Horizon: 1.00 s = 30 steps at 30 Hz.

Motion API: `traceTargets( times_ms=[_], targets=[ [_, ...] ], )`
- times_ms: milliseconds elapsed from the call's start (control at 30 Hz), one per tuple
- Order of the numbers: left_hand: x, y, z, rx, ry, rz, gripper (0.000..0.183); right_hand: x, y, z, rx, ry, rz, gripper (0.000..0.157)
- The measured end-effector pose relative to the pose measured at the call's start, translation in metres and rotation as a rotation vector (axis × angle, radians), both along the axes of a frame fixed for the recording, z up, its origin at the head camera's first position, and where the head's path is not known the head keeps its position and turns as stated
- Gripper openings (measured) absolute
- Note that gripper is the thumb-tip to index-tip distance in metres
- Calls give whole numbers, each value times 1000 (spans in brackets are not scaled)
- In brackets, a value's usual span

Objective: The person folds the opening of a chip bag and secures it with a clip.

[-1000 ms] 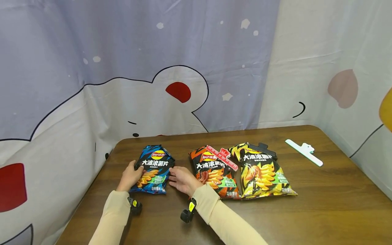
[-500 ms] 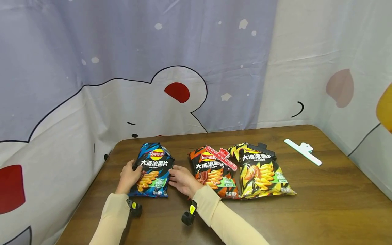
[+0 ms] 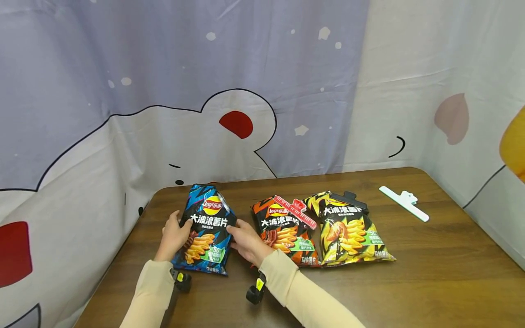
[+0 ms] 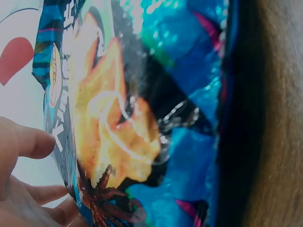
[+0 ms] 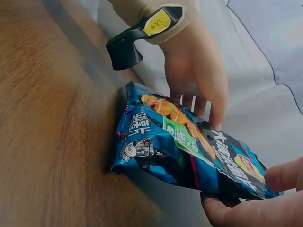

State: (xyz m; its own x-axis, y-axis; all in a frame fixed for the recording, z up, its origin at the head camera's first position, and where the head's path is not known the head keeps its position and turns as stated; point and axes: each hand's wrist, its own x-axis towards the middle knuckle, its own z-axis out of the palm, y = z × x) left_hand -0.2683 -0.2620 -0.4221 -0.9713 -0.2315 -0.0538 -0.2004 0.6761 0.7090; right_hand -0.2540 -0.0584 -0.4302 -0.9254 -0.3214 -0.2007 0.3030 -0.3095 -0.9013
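A blue-and-black bag of potato chips (image 3: pixel 207 228) is at the left of the table, printed front showing and its upper end tilted up. My left hand (image 3: pixel 174 234) grips its left edge, thumb on the front and fingers behind. On the opposite edge my right hand (image 3: pixel 248 241) pinches the bag, its thumb on the front. The right wrist view shows the bag's lower end (image 5: pixel 137 127) close over the wood, with the right-hand fingers (image 5: pixel 227 210) under the side. In the left wrist view the bag front (image 4: pixel 113 118) fills most of the picture.
Right of the hands lies a red chip bag (image 3: pixel 283 234) with a red clip (image 3: pixel 295 212) across its top. Beside it is a yellow chip bag (image 3: pixel 352 237) with a black clip (image 3: pixel 349 199). A loose white clip (image 3: pixel 404 202) lies on the wooden table (image 3: pixel 443 264) at the right. Curtains (image 3: pixel 316 91) hang behind.
The blue chip bag has been lifted and tilted up, and it looks larger in the head view. My right hand has come in over its right edge. The other bags and clips stay put.
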Motion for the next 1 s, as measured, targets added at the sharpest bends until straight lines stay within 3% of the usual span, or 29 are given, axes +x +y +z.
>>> traceTargets(
  times_ms=[233,567,1000],
  targets=[
    [3,2,1,1,3,-8,67,1,3,1,41,50,-39,40],
    [6,6,7,-12,24,-42,65,0,7,2,18,95,-109,43],
    [5,12,22,-67,176,-129,65,4,10,6,21,85,-120,39]
  ],
)
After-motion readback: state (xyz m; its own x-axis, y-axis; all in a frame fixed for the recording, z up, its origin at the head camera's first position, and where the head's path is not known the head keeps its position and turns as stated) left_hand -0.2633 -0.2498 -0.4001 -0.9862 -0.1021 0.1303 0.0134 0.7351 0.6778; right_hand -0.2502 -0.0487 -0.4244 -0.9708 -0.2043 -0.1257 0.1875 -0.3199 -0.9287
